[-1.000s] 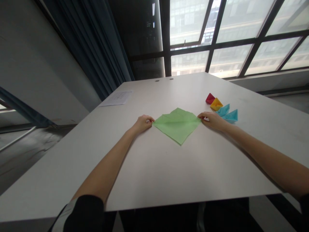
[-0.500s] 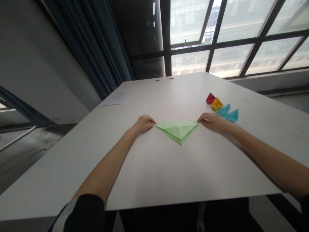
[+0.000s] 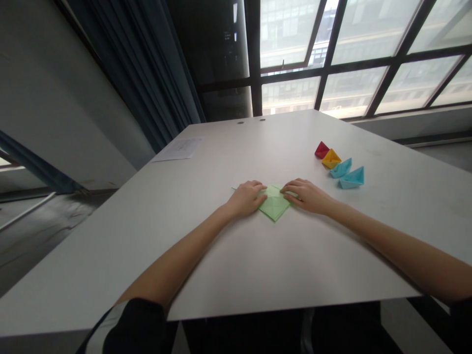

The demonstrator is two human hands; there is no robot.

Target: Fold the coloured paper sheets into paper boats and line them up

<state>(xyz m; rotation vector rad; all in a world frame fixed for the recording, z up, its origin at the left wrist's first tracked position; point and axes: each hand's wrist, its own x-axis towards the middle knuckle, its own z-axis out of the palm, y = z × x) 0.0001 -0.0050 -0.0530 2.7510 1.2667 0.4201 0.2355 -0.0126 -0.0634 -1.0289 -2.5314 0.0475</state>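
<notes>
A folded sheet of light green paper [image 3: 273, 204] lies on the white table, its point toward me. My left hand [image 3: 246, 198] rests over its left part, with the fingers stretched out and pressing down. A thin green tip pokes out beyond that hand. Across from it, my right hand [image 3: 308, 195] lies on the right part, fingers extended onto the paper. Both hands are open and hide the paper's side corners. Beyond my right hand stand small folded paper boats: a red one [image 3: 321, 150], a yellow one [image 3: 331, 159] and two light blue ones [image 3: 352, 178].
The white table [image 3: 221, 265] reaches from its near edge in front of me to the windows [image 3: 289, 93]. A printed paper sheet [image 3: 179, 149] lies at its far left edge. Blue curtains [image 3: 143, 64] hang behind on the left.
Both hands have let go of the green paper's outer corners and slid inward, now flat on it. The blue boats are no longer partly covered by my right hand.
</notes>
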